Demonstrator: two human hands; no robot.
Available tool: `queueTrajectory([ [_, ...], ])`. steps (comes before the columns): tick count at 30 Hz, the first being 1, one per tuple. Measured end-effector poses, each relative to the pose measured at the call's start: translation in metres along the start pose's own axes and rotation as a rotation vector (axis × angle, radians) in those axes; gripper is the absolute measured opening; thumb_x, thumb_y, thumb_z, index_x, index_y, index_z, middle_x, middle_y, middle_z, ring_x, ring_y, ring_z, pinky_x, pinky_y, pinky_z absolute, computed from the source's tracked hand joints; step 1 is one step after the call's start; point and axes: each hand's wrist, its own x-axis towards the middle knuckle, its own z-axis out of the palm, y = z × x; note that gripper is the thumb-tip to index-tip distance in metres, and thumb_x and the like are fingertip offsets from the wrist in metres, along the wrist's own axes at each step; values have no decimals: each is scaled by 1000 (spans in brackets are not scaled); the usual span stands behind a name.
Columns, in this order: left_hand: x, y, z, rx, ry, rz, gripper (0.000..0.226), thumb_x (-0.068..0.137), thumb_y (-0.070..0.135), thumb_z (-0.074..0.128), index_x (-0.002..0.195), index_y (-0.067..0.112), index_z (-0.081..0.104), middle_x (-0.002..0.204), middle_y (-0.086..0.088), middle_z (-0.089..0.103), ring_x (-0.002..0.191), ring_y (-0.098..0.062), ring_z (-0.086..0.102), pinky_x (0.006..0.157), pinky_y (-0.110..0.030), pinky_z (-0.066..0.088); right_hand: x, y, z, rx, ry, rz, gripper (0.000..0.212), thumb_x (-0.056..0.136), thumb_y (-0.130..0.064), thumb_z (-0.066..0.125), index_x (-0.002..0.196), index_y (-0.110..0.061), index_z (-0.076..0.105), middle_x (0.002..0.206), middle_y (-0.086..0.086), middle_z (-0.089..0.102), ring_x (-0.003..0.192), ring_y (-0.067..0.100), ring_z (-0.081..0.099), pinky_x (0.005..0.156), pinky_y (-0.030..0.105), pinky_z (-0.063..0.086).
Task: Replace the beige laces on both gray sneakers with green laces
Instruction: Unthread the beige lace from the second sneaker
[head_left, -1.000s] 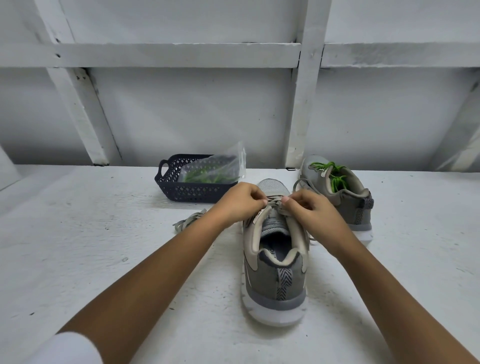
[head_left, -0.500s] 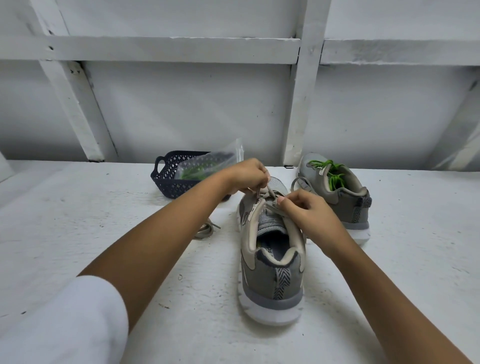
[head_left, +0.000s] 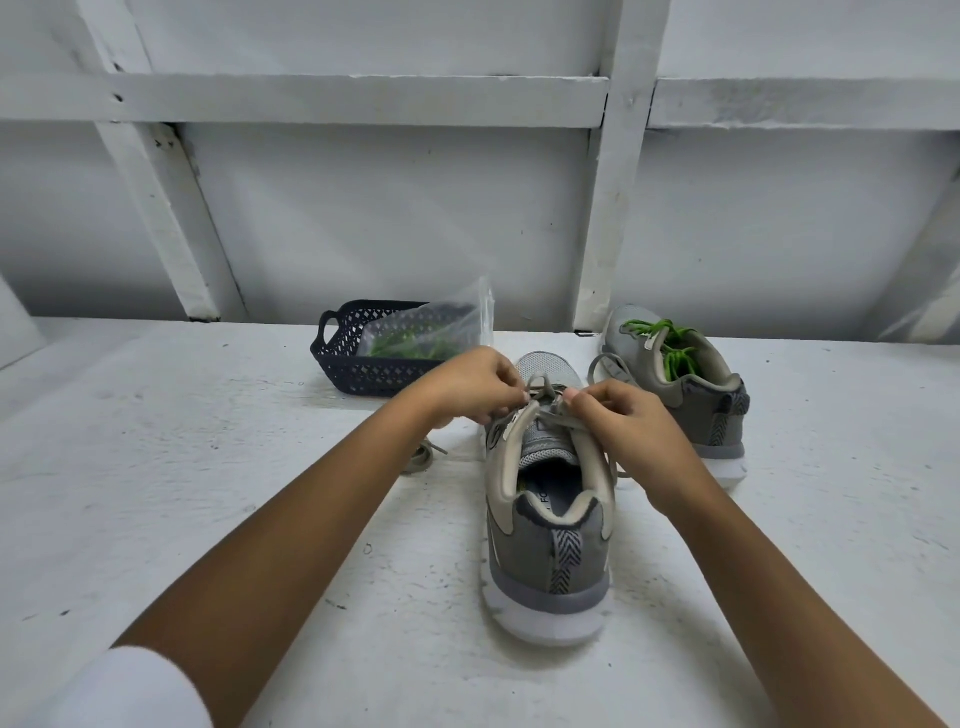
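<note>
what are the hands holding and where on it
Both pinch the beige lace at the upper eyelets of the near gray sneaker: left hand on the left side, right hand on the right.

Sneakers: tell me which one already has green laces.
The far sneaker, on the right, has green laces. The near sneaker has beige laces, pinched by the left hand and right hand.

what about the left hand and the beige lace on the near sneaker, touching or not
Touching. The head view shows the left hand pinching the beige lace with its fingertips, over the near sneaker.
</note>
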Motion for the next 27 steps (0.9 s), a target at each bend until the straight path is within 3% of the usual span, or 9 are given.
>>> queueTrajectory([
  [4,7,-3,9,59,147,51,15,89,8,59,74,13,61,68,-2,59,60,-13,53,63,-29,48,0,-1,0,3,2,5,24,88,-37,61,90,-15,68,84,-2,68,75,11,60,65,25,43],
  [6,13,0,7,6,198,19,21,91,3,49,74,15,52,74,-4,60,66,-17,56,64,-32,50,-1,-1,-1,-1,1,8,24,88,-37,60,90,-14,67,82,-3,66,70,8,56,60,24,39],
  [12,27,13,-5,-274,159,-94,26,92,-6,30,77,12,42,60,-5,54,49,-13,56,54,-26,49,-1,-4,0,-4,11,8,25,89,-37,60,88,-13,67,75,-4,62,63,6,51,56,22,35],
  [15,31,16,-6,-123,149,-111,21,93,0,27,89,13,43,72,-5,42,54,-13,37,36,-14,27,-2,-4,0,13,8,5,25,88,-37,61,87,-13,67,73,-3,61,63,7,51,57,23,37],
  [17,33,18,-9,-7,177,-66,20,92,2,27,92,13,44,70,-5,40,54,-14,31,41,-18,21,-2,-3,-1,11,8,3,25,89,-37,61,87,-13,67,73,-4,62,63,6,51,58,22,38],
  [20,27,20,-14,189,183,84,18,92,4,34,95,14,49,82,-5,46,65,-19,41,54,-27,33,-2,-2,-2,-1,5,4,27,89,-38,60,88,-12,67,74,-3,62,64,5,52,58,20,38],
  [22,18,19,-15,346,176,166,20,91,6,39,102,14,54,104,-6,42,94,-22,44,81,-32,40,-3,-2,-2,0,5,0,29,88,-39,60,89,-11,68,77,-1,64,67,7,53,60,21,39],
  [24,7,15,-14,453,209,220,25,88,7,43,106,18,57,116,-5,38,111,-21,33,101,-36,31,-2,-2,-1,4,7,-2,29,88,-39,60,89,-11,68,80,0,66,69,8,54,61,22,39],
  [27,-3,6,-12,562,126,265,20,88,13,48,97,23,61,106,4,48,107,-16,42,102,-41,35,-1,-1,0,0,12,-3,28,88,-38,61,89,-12,68,81,-2,66,71,7,56,62,21,40],
])
